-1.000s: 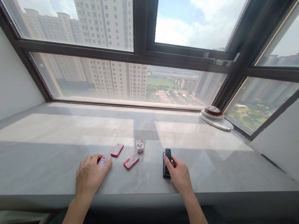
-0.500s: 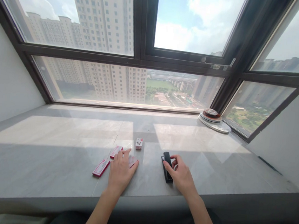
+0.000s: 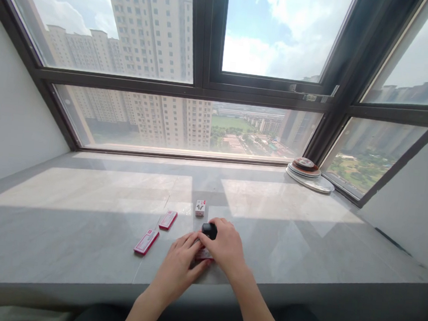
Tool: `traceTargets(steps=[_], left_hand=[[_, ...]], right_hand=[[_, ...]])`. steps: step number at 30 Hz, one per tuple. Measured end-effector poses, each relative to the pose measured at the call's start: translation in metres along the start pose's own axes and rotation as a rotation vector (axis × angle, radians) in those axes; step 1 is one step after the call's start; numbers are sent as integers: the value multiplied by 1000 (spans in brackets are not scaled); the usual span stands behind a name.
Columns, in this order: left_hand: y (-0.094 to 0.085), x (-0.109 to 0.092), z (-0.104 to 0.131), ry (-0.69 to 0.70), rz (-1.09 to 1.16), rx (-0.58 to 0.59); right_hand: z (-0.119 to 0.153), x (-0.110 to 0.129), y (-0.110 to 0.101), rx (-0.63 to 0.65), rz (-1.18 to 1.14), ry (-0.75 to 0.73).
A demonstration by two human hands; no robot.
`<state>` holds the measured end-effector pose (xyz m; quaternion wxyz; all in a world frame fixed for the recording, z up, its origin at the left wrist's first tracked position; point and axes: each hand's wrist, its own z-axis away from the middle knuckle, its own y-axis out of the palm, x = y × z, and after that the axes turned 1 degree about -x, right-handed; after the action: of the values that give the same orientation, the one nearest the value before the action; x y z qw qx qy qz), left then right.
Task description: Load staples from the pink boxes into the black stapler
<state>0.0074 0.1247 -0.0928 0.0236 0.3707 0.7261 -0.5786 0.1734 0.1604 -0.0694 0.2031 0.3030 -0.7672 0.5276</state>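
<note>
Black stapler, mostly hidden, lies in the right hand, just beyond the fingertips of the left hand, near the front edge of a pale, marble-look windowsill. The right hand grips it, thumb on the near side and fingers curled over the far side, so that only its rounded, dark end shows. Just below it, between the 2 hands, is a slim red-and-white box; the left hand closes around this, thumb along its near edge and fingers bent at its left. The hands meet, left fingertips against the right thumb. To the left of the left hand lie 2 more flat boxes, white on top with red sides: a nearer box and a farther box, both set at a slant and slightly apart. Beyond the hands stands a small white carton. Its front carries a dark picture and a red patch in the upper right corner. The flat boxes bear red emblems and fine print, too small to read; no brand can be made out. A stack of round plates rests at the far right, by the window frame.
</note>
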Motion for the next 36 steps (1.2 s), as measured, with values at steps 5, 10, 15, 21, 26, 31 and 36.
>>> traceTargets(steps=[5,10,15,21,26,31,36], left_hand=[[-3,7,2,-40,-3,-22],[-14,6,4,-53,54,-30],[-18,9,4,-76,126,-1],[-14,14,-5,-88,163,-17],[-13,21,-2,-103,245,-16],[-10,20,-1,-114,235,-64],[-12,23,-2,-101,249,-40]], right_hand=[[-13,1,-2,-158,-216,192],[-11,-58,-34,-220,-847,502],[16,-105,-59,16,-768,709],[36,-64,-31,366,-418,406],[37,-49,-17,218,-298,256],[38,-45,-11,279,-409,301],[35,-48,-9,253,-367,302]])
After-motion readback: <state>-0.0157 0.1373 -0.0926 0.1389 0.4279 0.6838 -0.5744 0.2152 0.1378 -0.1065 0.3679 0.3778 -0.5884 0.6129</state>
